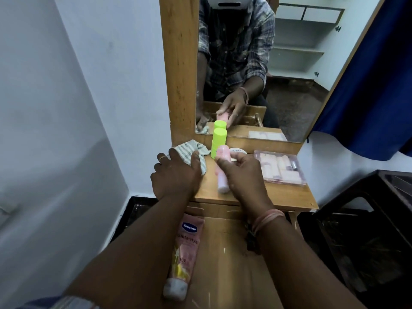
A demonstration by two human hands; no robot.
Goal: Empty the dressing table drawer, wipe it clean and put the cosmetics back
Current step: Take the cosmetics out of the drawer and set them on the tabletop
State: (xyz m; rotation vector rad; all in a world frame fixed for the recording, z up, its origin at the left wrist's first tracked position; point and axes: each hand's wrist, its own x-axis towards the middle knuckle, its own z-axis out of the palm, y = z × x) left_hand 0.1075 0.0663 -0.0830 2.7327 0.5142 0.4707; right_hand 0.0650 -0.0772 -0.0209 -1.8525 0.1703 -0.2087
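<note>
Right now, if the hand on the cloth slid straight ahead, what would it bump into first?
The left hand points toward the mirror. It would push the striped cloth ahead, probably reaching the mirror's wooden frame first. The green bottle stands just right of that line, though depth is unclear.

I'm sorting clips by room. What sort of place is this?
Probably a bedroom or dressing corner: a wooden dressing table with a tall mirror, cosmetics such as a Vaseline tube in its open drawer, and a clear box of toiletries.
</note>
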